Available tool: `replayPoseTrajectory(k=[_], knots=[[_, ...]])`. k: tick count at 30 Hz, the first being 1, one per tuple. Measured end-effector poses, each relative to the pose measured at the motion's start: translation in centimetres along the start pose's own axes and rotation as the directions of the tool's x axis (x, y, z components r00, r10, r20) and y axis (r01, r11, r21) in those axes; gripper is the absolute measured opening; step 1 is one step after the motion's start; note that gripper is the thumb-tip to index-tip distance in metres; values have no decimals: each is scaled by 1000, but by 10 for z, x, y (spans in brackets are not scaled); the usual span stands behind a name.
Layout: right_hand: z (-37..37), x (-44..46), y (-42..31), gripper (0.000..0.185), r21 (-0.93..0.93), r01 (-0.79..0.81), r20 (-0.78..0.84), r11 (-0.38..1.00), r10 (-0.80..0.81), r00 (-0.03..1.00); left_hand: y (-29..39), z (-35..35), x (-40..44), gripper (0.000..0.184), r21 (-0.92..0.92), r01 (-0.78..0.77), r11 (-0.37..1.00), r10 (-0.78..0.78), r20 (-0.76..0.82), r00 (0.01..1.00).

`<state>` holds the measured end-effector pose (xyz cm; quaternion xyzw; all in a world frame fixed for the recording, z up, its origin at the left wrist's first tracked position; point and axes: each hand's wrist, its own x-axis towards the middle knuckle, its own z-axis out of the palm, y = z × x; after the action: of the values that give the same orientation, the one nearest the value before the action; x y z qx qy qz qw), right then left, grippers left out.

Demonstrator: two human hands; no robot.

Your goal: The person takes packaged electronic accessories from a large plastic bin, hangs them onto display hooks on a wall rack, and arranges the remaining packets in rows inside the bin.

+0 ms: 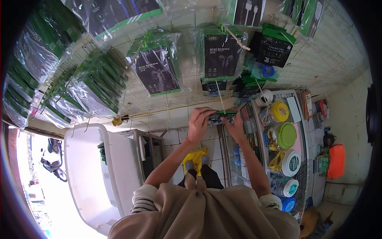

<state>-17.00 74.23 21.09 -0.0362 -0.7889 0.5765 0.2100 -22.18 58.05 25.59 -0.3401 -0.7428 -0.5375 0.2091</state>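
Both hands are raised in front of the wall rack, near the middle of the head view. My left hand (198,123) has its fingers closed on the left end of a green and black package (223,115). On the package's right end, my right hand (234,126) grips with thumb and fingers. The package is seen nearly edge-on, so its print cannot be read. Just above it a thin hook (219,95) sticks out from the rack. Wired earphone packs (221,57) in clear plastic hang higher up.
A large white plastic bin (112,159) stands at the left. At the right, a glass counter carries jars with yellow (280,111) and green (286,136) lids. More packs (157,69) hang along the rack. A yellow stool (195,157) is below, by the feet.
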Motion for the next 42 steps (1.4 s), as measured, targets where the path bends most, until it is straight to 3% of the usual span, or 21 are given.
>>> replayPoseTrajectory(k=[5, 7, 10, 14, 17, 20, 22, 23, 25, 27, 28, 29, 30, 32, 33, 34, 35, 36, 37, 39, 42], knots=[[12, 35, 17, 50, 78, -122, 11, 989, 122, 992, -22, 12, 13, 31, 80, 50, 996, -52, 26, 998], [23, 58, 33, 57, 4, 82, -68, 997, -81, 994, -34, 18, 22, 36, 117, 45, 992, -50, 40, 998], [35, 85, 38, 59, -110, 203, -153, 973, -218, 964, -54, 28, 33, 46, 159, 67, 985, -79, 67, 995], [41, 107, 41, 58, -119, 163, -156, 979, -181, 971, -74, 38, 40, 51, 209, 88, 974, -103, 61, 993], [41, 117, 47, 58, -266, 72, -143, 961, -113, 983, -77, 38, 44, 53, 228, 95, 969, -117, 82, 990], [43, 119, 66, 59, -424, 141, -141, 895, -219, 966, -69, 31, 41, 58, 196, 123, 973, -143, 92, 985], [45, 102, 71, 59, -452, 170, -292, 876, -325, 900, -63, 21, 24, 58, 146, 232, 962, -250, 112, 962], [46, 89, 66, 58, -399, 86, -353, 913, -239, 904, -60, 13, 6, 55, 135, 324, 936, -341, 127, 932], [49, 50, 86, 55, -318, -11, -412, 948, -128, 902, -55, -10, -47, 55, 218, 283, 934, -326, 200, 924], [54, -12, 121, 57, -264, -130, -334, 956, 36, 942, -86, -19, -155, 51, 225, 278, 934, -330, 241, 913], [56, -46, 156, 60, -249, -240, -282, 938, 167, 945, -58, -47, -181, 47, 285, 529, 799, -600, 319, 734], [58, -83, 207, 59, -526, -339, -195, 780, 277, 941, -45, -69, -222, 43, 237, 548, 802, -594, 223, 773], [62, -117, 212, 54, -703, -202, 33, 682, 314, 949, -32, -101, -259, 41, 331, 668, 666, -746, 280, 605], [80, -137, 189, 35, -639, -102, 139, 762, 245, 959, -25, -116, -336, 37, 341, 810, 478, -877, 133, 461], [80, -145, 180, 32, -550, -35, 281, 834, 224, 933, -3, -131, -374, 35, 146, 947, 288, -955, -36, 296], [88, -147, 172, 29, -437, 47, 448, 898, 172, 877, 3, -128, -396, 34, 207, 890, 407, -874, -195, 445], [94, -162, 180, 25, -412, 371, 713, 832, 41, 700, 43, -163, -446, 29, 86, 989, 123, -936, -322, 144], [100, -174, 193, 22, -279, 651, 902, 706, -39, 429, 66, -177, -471, 23, 16, 997, 77, -883, -463, 76], [118, -170, 180, 22, -210, 689, 932, 693, -71, 356, 95, -185, -482, 22, 3, 996, 89, -769, -636, 71], [168, -157, 120, 16, 151, 643, 959, 751, -268, 88, 151, -217, -453, 19, 47, 993, 108, -586, -804, 102], [247, -152, 29, 12, 333, 397, 916, 855, -394, 79, 196, -244, -418, 18, -67, 966, 250, -406, -913, 41]])
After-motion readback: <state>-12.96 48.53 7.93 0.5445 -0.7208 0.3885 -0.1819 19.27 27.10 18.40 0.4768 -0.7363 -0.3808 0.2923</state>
